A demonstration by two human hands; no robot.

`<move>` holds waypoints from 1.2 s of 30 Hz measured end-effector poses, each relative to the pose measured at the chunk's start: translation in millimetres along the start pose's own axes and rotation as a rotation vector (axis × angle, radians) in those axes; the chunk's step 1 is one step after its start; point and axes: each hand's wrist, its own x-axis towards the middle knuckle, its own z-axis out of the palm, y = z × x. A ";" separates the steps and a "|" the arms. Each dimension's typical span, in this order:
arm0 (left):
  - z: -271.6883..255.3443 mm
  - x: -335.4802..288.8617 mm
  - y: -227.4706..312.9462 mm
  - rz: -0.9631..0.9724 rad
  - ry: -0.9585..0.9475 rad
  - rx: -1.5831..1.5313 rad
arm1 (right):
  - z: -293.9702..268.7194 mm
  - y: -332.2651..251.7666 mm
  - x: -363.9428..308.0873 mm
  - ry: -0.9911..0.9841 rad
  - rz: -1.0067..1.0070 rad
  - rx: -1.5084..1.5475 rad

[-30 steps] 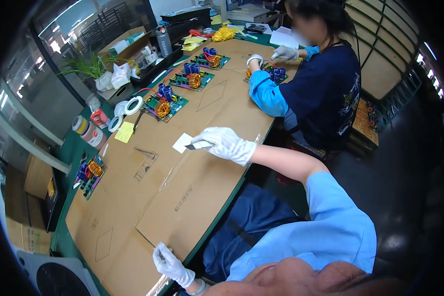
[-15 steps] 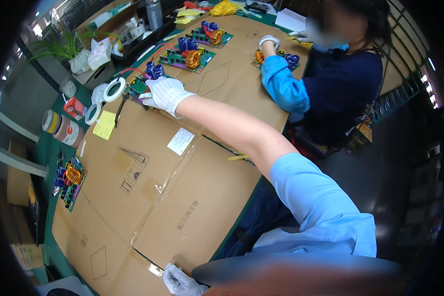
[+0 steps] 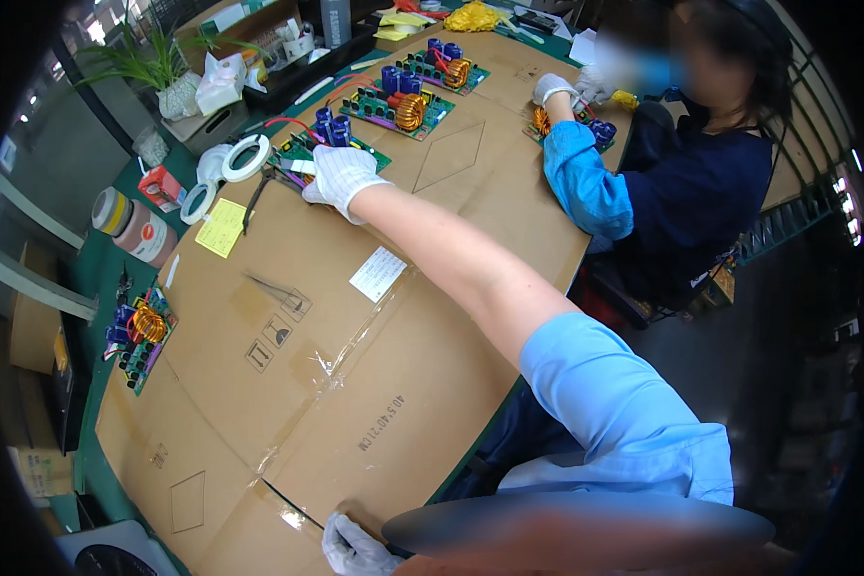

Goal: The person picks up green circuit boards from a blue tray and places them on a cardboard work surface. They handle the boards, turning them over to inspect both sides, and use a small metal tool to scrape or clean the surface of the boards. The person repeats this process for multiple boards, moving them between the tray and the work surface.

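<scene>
Have right hand (image 3: 341, 178), white-gloved, at near edge of closest circuit board (image 3: 334, 132), covering part of it, with fingers bent and pinching a pale flat piece (image 3: 300, 166), too small to identify. Can't tell contact with board from this angle. Can see blue capacitors and a red lead on that board, just beyond the hand. Beyond it and a bit right, got second board (image 3: 398, 108), then third board (image 3: 448, 67), both with copper-wound coils. Just left of fingertips, see black-handled cutters (image 3: 256, 202) lying on cardboard (image 3: 384, 384); further left, white tape roll (image 3: 245, 179) and yellow note (image 3: 222, 228), then pink jar (image 3: 144, 240) on green worktop (image 3: 77, 259). Nearer than right hand, see printed white label (image 3: 378, 274), with tweezers (image 3: 276, 292) to its left. Have left hand (image 3: 357, 549), also gloved, low at near edge of cardboard, with fingers curled; can't tell if holding anything. Well ahead and left of that hand, see fourth board (image 3: 144, 331). Off to right of right hand, see co-worker's blue sleeve (image 3: 586, 182) beside another board (image 3: 600, 132).
</scene>
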 end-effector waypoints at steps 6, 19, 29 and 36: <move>14.6 -6.5 -21.6 -0.035 0.150 -0.256 | -17.8 41.1 -21.3 0.107 -0.126 0.229; -5.2 -20.1 -10.5 0.153 0.365 -0.641 | -63.1 53.8 -310.3 -0.371 -0.936 0.451; -43.6 -3.7 40.7 0.399 0.115 -0.253 | -55.2 60.3 -361.9 -0.336 -0.657 0.592; -45.4 -8.5 59.2 0.528 0.056 -0.123 | -18.1 71.9 -385.7 -0.408 -0.316 1.044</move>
